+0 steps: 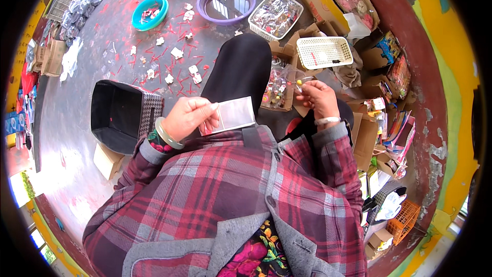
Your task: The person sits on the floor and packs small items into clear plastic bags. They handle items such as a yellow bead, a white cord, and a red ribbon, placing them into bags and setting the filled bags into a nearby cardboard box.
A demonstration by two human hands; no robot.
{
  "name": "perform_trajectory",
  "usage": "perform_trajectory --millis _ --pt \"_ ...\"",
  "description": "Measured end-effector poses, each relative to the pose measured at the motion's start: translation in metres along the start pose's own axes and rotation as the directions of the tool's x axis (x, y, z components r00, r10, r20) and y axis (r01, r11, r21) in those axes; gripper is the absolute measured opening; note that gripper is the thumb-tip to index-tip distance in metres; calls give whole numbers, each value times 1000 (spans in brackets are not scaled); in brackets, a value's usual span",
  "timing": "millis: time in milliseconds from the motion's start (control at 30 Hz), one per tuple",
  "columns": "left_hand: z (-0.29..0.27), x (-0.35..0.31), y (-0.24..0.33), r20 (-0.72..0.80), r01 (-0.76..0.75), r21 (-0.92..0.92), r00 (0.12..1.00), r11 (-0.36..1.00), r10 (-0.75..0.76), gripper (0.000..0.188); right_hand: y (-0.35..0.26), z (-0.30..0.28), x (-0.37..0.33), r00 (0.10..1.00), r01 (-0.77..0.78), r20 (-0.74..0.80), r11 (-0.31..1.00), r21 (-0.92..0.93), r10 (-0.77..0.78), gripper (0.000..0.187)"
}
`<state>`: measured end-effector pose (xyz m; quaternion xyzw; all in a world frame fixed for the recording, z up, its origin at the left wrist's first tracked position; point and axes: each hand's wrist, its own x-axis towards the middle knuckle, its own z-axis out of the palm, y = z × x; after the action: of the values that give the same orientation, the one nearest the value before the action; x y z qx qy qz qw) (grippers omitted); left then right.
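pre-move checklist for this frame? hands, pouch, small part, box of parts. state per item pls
1. Left hand has the clear flat pouch pinched at one edge: ok.
2. Pouch mouth open to take a part: cannot tell, it looks flat from the head view.
3. Right hand has a small yellow piece at its fingertips: ok, though what the piece is stays too small to tell.
4. Hands apart, with the pouch not yet at the right hand: ok.
5. Open cardboard box of bagged small parts sits between the hands, beside the dark-trousered knee: ok.
6. White mesh basket beyond the right hand, nearly bare inside: ok.
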<state>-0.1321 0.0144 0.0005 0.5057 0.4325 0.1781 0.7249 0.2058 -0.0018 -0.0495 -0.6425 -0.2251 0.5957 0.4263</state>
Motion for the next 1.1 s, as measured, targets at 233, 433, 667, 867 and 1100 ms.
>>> perform_trajectory --millis 233,433,667,867,1100 --pt "-4 5 -12 18 38 -22 999 999 -37 27 44 20 78 972 -158 -69 842 516 224 18" --pt "-10 6 -15 33 67 -27 997 997 -66 27 109 51 98 927 -245 -132 834 494 350 19" --pt "-12 8 -15 29 110 -34 994 993 -109 29 144 39 131 890 -325 -79 747 580 449 21" --pt "-10 7 -14 14 134 -44 991 990 -134 28 143 57 130 897 -342 -243 928 150 370 22" --pt "-12 6 -9 -14 168 -46 985 985 -169 27 126 67 152 971 -1 -103 427 -904 -216 59"
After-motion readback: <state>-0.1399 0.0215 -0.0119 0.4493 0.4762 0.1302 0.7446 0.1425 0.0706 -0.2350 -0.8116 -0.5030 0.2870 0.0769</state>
